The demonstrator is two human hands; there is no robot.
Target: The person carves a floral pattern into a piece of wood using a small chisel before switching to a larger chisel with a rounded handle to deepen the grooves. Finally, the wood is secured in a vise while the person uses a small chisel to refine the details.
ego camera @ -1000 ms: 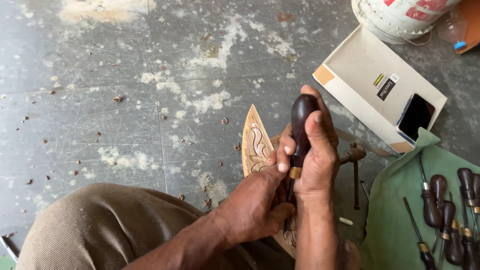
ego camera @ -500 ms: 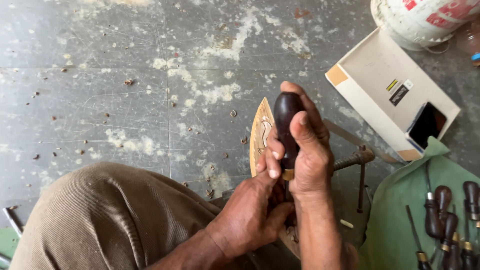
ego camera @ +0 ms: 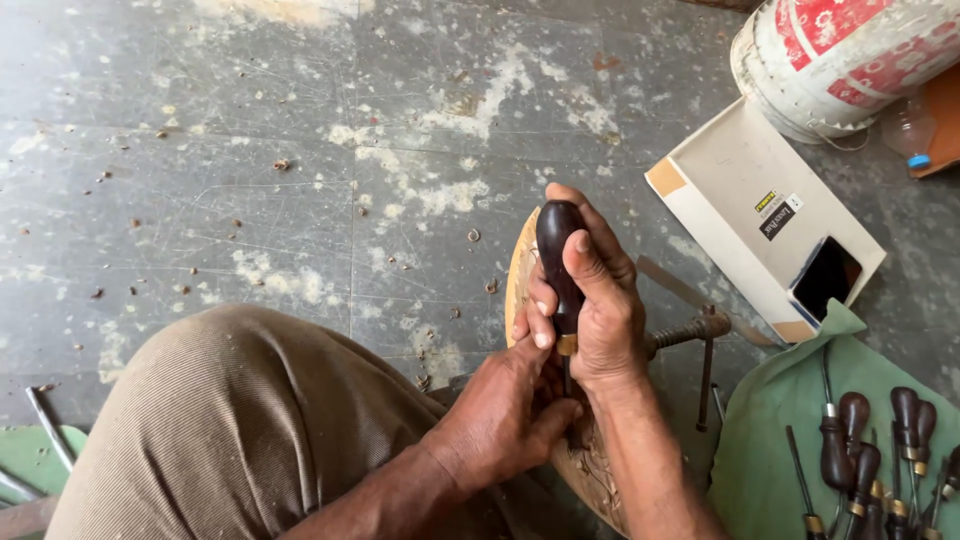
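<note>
My right hand (ego camera: 600,300) is wrapped around the dark wooden handle of a carving chisel (ego camera: 556,255), held upright with its brass collar at the bottom. My left hand (ego camera: 505,410) sits just below it, fingers pinched around the chisel's metal shaft near the tip. Under both hands lies a carved wooden piece (ego camera: 520,270), pale with cut patterns, its pointed end showing above my fingers. The blade's tip is hidden between my hands.
A metal clamp screw (ego camera: 700,330) sticks out right of the wood. Several dark-handled chisels (ego camera: 880,440) lie on a green cloth (ego camera: 780,430) at lower right. A white box (ego camera: 730,190) holds a phone (ego camera: 825,275); a white and red bucket (ego camera: 850,50) stands beyond. My knee (ego camera: 230,420) fills the lower left.
The view has shifted, so hands and wood sit a little lower and further left in frame. Both hands keep the same grip on the chisel; its handle tilts slightly more upright.
</note>
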